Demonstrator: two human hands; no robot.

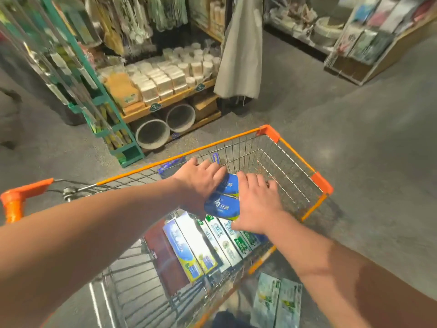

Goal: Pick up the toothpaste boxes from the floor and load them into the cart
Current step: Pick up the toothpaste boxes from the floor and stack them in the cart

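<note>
Both my hands are inside the orange-rimmed wire cart (295,155), holding a bundle of blue toothpaste boxes (224,200) between them. My left hand (201,178) grips the bundle's left side and my right hand (257,202) covers its right side with fingers curled over it. Below the bundle, several white, green and blue toothpaste boxes (208,242) lie side by side on the cart's bottom, next to a dark red box (165,254). More pale green toothpaste boxes (276,301) lie on the floor outside the cart, at the lower right.
A wooden shelf (165,100) with white packages and two grey round tubs (165,126) stands ahead of the cart. A green display rack (106,102) is at the left. Another shelf (378,43) is at the far right. Grey floor (354,138) spreads to the right.
</note>
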